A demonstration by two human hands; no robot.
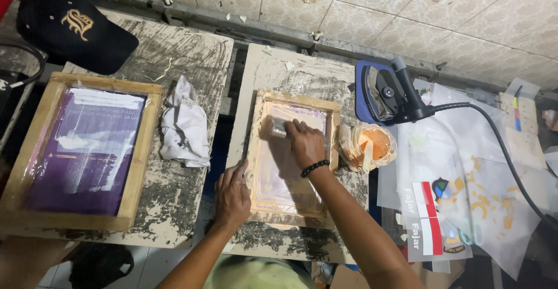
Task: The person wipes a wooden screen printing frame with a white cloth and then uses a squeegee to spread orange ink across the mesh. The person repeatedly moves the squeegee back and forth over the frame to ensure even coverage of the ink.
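cream patterned floor tiles run along the top of the view, and below them stand two ink-smeared work boards side by side. on the middle board lies a small wooden screen-printing frame with a pale pinkish mesh. the right hand, with a black bead bracelet at the wrist, reaches over the frame and is clamped around a squeegee, fingers curled together over its handle, the blade pressed onto the mesh near the frame's upper left corner. the left hand holds nothing; it lies flat, palm down, fingers slightly apart, pressing on the frame's left edge where it meets the board. just beside the frame on its right sits a crumpled plastic-lined tub of orange ink. beyond that, a clothes iron rests on a blue pad, its black cord trailing across clear plastic sheets smeared with orange, with red-and-white printed transfers lying near the lower edge. on the left board a larger wooden frame with a purple screen lies flat, well apart from the hands, with a crumpled white rag just beside it. a black cap with a gold emblem rests at that board's top left corner.
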